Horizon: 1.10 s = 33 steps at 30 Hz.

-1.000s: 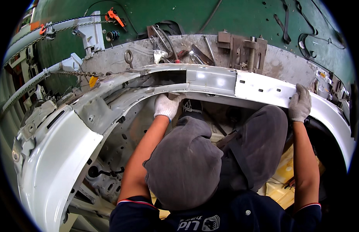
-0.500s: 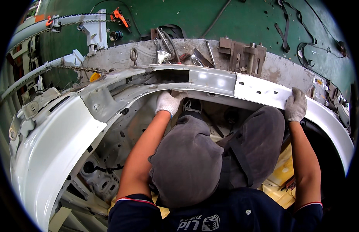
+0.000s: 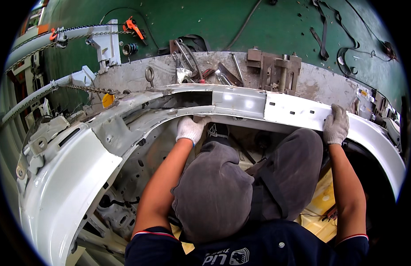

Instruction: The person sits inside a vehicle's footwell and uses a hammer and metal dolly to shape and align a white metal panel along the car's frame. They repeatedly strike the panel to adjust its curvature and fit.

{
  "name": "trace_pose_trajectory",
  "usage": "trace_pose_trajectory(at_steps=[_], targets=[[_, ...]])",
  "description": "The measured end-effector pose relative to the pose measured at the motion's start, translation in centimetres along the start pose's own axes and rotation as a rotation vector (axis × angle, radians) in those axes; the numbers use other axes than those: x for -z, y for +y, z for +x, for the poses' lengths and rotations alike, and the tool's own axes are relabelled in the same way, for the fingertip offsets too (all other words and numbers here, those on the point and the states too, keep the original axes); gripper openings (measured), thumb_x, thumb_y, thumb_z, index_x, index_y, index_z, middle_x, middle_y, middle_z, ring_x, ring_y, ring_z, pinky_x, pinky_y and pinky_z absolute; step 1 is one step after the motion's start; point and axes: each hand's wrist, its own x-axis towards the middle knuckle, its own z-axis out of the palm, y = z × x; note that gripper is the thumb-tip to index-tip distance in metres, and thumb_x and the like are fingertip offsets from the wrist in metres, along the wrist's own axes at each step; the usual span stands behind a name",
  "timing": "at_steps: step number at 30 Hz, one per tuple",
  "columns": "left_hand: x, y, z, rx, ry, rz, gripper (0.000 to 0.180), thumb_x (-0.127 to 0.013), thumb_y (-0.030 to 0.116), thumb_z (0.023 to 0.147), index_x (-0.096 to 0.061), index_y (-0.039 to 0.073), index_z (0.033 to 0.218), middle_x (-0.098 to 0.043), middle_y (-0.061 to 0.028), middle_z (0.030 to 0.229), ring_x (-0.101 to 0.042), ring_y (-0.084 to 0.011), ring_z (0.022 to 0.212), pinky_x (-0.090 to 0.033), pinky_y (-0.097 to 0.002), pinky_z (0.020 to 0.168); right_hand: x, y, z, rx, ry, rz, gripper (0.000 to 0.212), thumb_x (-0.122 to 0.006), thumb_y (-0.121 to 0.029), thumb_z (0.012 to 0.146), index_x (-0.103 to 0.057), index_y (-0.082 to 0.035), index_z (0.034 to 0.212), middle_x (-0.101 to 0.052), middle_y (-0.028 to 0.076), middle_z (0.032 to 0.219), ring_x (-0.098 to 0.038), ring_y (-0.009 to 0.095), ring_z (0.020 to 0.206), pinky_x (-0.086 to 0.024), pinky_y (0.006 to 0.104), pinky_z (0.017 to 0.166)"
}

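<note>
Left edge: a white car body shell [image 3: 68, 186] curves up from the lower left, stripped to bare sheet metal, with a chain [image 3: 88, 88] and a yellow tag [image 3: 108, 100] stretched across above it.
Left hand: the gloved left hand [image 3: 190, 128] is closed on the lower edge of the crossbeam [image 3: 241, 103], fingers curled under it, just left of the grey patch in the middle.
Crossbeam: it runs across the open front of the shell, touching the shell on the left and the white rail [image 3: 303, 113] on the right; both hands hold it.
Right hand: the gloved right hand [image 3: 335, 125] is clamped over the top of the white rail, fingers wrapped down its front face.
Progress: judging by the bare, gutted shell, stripping looks done; the beam seems to be held in line and not yet fastened, since no tool is in either hand. I cannot tell whether any joint is fixed.
Containers: no box or bin shows clearly. The grey bench [image 3: 312, 82] behind the beam carries loose hand tools [image 3: 201, 71] and a clamp block [image 3: 276, 68].
Inside the shell: the person's knees, a yellow sheet [image 3: 323, 199] and loose wiring.
</note>
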Motion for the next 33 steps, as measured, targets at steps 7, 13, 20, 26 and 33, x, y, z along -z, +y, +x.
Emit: trace_pose_trajectory(at_steps=[7,13,20,26,33], targets=[[0.2,-0.2,-0.1,0.045,-0.012,0.038,0.056,-0.081,0.04,0.09,-0.068,0.006,0.132,-0.073,-0.0128,0.133,-0.067,-0.0297,0.126,-0.051,-0.0393,0.106,-0.1,0.0,0.0,0.019,0.011,0.012,0.037,-0.059,-0.016,0.091,-0.068,-0.009,0.126,-0.067,0.013,0.13,-0.061,0.035,0.122,-0.046,0.047,0.108],[1.2,1.9,-0.6,0.065,-0.064,0.049,0.063,-0.085,0.031,0.088,-0.061,0.0,0.138,-0.07,-0.0141,0.137,-0.064,-0.027,0.129,-0.049,-0.0384,0.11,0.0,0.0,0.0,-0.003,0.0,0.004,0.037,-0.059,-0.015,0.091,-0.068,-0.009,0.127,-0.067,0.013,0.131,-0.061,0.035,0.123,-0.046,0.0468,0.108],[0.0,-1.0,0.0,0.017,-0.018,-0.151,0.057,-0.086,0.03,0.088,-0.064,0.001,0.133,-0.07,-0.0122,0.136,-0.065,-0.0238,0.126,-0.05,-0.0364,0.109,0.0,-0.3,0.2,0.019,0.011,0.017,0.037,-0.059,-0.013,0.091,-0.068,-0.009,0.127,-0.067,0.013,0.131,-0.061,0.035,0.122,-0.046,0.0462,0.108],[2.1,3.7,-1.6,0.062,-0.13,-0.173,0.055,-0.085,0.028,0.09,-0.063,0.0,0.133,-0.072,-0.0099,0.132,-0.066,-0.022,0.125,-0.049,-0.0351,0.109,-0.3,0.7,-0.3,0.027,0.002,-0.004,0.038,-0.057,-0.014,0.093,-0.067,-0.008,0.129,-0.066,0.014,0.132,-0.061,0.035,0.124,-0.046,0.0473,0.109],[0.7,1.0,-0.4,0.015,-0.16,-0.156,0.055,-0.083,0.029,0.091,-0.062,0.001,0.134,-0.071,-0.0105,0.136,-0.065,-0.0219,0.128,-0.049,-0.0357,0.109,-0.3,0.5,-0.1,0.028,-0.022,-0.022,0.039,-0.057,-0.015,0.093,-0.067,-0.007,0.13,-0.066,0.014,0.133,-0.06,0.035,0.126,-0.044,0.0474,0.111]])
